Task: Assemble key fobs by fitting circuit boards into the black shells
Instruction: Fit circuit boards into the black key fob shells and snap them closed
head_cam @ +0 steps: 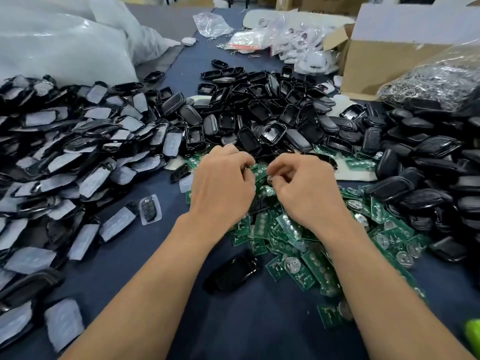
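Note:
My left hand and my right hand hover close together over a heap of green circuit boards on the dark blue table. Both hands have curled fingers. Between them they hold one green circuit board: the left fingertips grip its left edge, and the right thumb and forefinger pinch its silver round end. A black part shows just under the left hand; I cannot tell whether it is held. Empty black shells are piled behind the hands.
Film-covered fob halves fill the left side and black backs the right. One glossy black shell lies near my left forearm, and a button pad lies to the left. A cardboard box and plastic bags stand behind.

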### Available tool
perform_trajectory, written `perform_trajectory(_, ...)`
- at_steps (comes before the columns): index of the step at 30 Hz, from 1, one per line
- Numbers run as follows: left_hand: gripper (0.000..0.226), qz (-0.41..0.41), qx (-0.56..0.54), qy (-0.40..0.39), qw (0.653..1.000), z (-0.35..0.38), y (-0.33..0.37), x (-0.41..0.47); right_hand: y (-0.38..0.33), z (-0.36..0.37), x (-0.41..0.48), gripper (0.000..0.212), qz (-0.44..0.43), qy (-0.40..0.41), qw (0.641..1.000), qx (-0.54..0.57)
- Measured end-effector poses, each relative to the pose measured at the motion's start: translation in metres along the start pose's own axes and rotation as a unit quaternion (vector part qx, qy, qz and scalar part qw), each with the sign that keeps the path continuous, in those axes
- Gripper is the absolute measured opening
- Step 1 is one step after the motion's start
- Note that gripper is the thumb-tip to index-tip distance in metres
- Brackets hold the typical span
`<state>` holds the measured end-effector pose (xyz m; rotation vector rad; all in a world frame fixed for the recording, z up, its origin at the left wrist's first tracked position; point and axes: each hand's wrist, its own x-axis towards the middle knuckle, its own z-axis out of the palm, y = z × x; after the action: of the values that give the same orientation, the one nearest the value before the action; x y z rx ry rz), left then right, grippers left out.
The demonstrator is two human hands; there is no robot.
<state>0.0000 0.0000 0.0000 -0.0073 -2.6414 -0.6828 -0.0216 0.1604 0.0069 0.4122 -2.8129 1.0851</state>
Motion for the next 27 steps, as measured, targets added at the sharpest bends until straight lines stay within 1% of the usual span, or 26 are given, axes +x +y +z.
perform_trajectory(1, 0.023, 0.011, -0.006, -0.001, 1.0, 0.001, -0.002, 0.0, 0.0, 0.001, -0.001, 0.017, -0.004, 0.0, 1.0, 0.005)
perform_trajectory(5, 0.05, -0.022, -0.036, 0.016, 0.999, -0.001, -0.006, 0.005, -0.002, -0.001, -0.005, 0.009, -0.022, -0.004, 1.0, -0.019)
perform_trajectory(6, 0.054, -0.033, -0.049, 0.014, 0.998, -0.001, -0.007, 0.006, -0.002, -0.002, -0.005, 0.013, -0.021, -0.001, 0.999, -0.03)
perform_trajectory(8, 0.054, -0.058, -0.055, 0.01, 0.997, 0.001, -0.012, 0.008, 0.0, -0.005, -0.005, 0.03, -0.007, -0.005, 0.999, -0.033)
perform_trajectory(10, 0.05, -0.071, -0.045, 0.003, 0.996, 0.003, -0.014, 0.01, -0.002, -0.007, -0.008, 0.044, -0.01, -0.025, 1.0, -0.002)
perform_trajectory(11, 0.049, -0.073, -0.037, 0.0, 0.997, 0.005, -0.015, 0.01, -0.004, -0.007, -0.009, 0.047, -0.015, -0.037, 0.999, 0.015)
perform_trajectory(14, 0.054, -0.067, -0.026, -0.012, 0.997, 0.007, -0.017, 0.013, -0.008, -0.005, -0.011, 0.045, -0.028, -0.056, 0.997, 0.051)
perform_trajectory(16, 0.059, -0.068, -0.042, -0.016, 0.997, 0.004, -0.017, 0.015, -0.009, -0.005, -0.011, 0.046, -0.029, -0.059, 0.994, 0.083)
perform_trajectory(18, 0.066, -0.068, -0.076, -0.003, 0.995, 0.001, -0.017, 0.014, -0.01, -0.004, -0.011, 0.048, -0.032, -0.079, 0.991, 0.106)
perform_trajectory(19, 0.068, -0.061, -0.093, 0.008, 0.994, 0.0, -0.017, 0.013, -0.01, -0.004, -0.012, 0.044, -0.038, -0.086, 0.99, 0.102)
perform_trajectory(21, 0.071, -0.047, -0.114, 0.022, 0.992, -0.002, -0.015, 0.011, -0.011, -0.003, -0.012, 0.027, -0.045, -0.078, 0.992, 0.089)
perform_trajectory(22, 0.07, -0.044, -0.12, 0.029, 0.991, -0.003, -0.015, 0.011, -0.012, -0.003, -0.011, 0.021, -0.043, -0.066, 0.992, 0.096)
perform_trajectory(24, 0.063, -0.061, -0.148, 0.041, 0.986, -0.004, -0.013, 0.013, -0.01, -0.003, -0.009, 0.023, -0.018, -0.032, 0.989, 0.143)
perform_trajectory(27, 0.037, -0.104, -0.212, 0.045, 0.971, -0.006, -0.011, 0.013, -0.005, -0.006, -0.006, 0.027, 0.043, 0.057, 0.967, 0.245)
